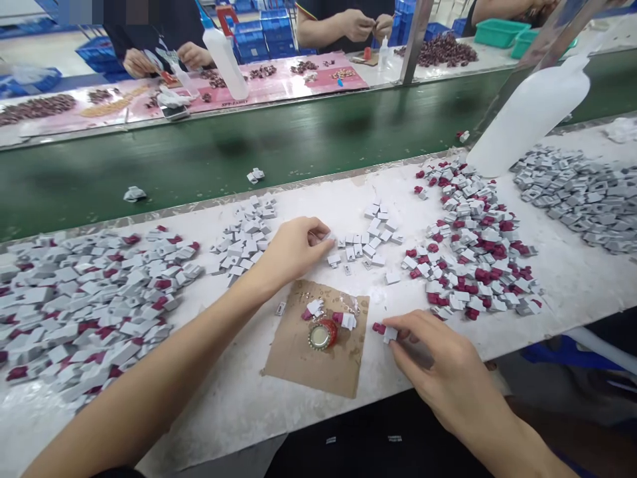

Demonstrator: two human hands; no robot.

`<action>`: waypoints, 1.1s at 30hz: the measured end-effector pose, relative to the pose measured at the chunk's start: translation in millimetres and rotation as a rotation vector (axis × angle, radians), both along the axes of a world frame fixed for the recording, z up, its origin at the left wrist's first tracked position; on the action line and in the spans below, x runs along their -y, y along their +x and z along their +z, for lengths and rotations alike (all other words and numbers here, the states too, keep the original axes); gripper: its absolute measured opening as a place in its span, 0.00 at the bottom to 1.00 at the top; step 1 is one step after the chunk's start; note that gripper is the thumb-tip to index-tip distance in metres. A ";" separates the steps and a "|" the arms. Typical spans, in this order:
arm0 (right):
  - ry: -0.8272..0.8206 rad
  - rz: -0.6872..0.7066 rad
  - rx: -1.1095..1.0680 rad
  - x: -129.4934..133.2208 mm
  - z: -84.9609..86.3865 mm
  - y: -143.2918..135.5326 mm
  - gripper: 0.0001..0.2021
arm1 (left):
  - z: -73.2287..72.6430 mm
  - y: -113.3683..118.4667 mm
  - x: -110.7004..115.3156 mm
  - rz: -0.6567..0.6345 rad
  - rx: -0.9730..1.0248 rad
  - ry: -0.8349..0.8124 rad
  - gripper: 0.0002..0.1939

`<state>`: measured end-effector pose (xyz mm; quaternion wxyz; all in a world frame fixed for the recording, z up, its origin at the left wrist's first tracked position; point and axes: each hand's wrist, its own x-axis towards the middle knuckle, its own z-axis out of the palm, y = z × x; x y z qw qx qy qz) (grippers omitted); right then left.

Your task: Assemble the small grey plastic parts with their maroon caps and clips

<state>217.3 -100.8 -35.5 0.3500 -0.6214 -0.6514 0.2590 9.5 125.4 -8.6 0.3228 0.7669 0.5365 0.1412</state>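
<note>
My left hand (298, 249) is closed in a pinch on a small grey part at the left end of a loose group of grey parts (371, 242). To the right of the cardboard, my right hand (432, 352) holds a grey and maroon part (385, 332) between thumb and fingers. The brown cardboard piece (308, 368) lies between my hands, with a red bottle-cap item (322, 334) on it. Two grey and maroon pieces rest beside the cap, one (313, 309) behind it, the other (347, 320) to its right.
Piles of parts lie at left (74, 299), centre left (243, 239), right (478, 245) and far right (587, 199). A white bottle (532, 113) leans over the table. Beyond it runs a green conveyor (199, 159); people work on the far side.
</note>
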 end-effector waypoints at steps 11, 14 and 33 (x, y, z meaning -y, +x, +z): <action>0.167 0.191 -0.265 -25.1 24.6 -41.5 0.10 | -5.6 -1.4 3.6 -0.004 0.119 -0.039 0.09; 0.164 0.239 -0.207 -33.3 25.2 -49.4 0.10 | -8.4 -6.1 4.7 -0.005 0.157 -0.049 0.09; 0.070 -0.247 -0.785 -85.7 27.6 5.5 0.04 | 19.5 8.7 36.4 -0.203 0.785 -0.495 0.10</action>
